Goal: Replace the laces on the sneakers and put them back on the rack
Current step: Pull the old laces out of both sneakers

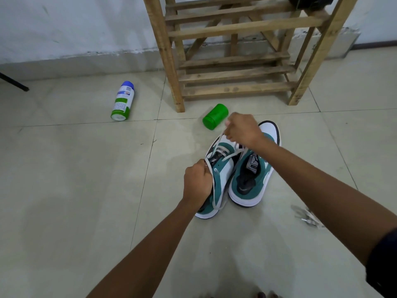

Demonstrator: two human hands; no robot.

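- Rack up at twelve o'clock, and we're on the floor below it.
- Left sneaker runs six to twelve.
- Left hand, nearer grip, clamps its collar.
- Right hand pinches the lace toward twelve.

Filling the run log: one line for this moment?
left hand grips left sneaker | right hand pulls lace | rack behind
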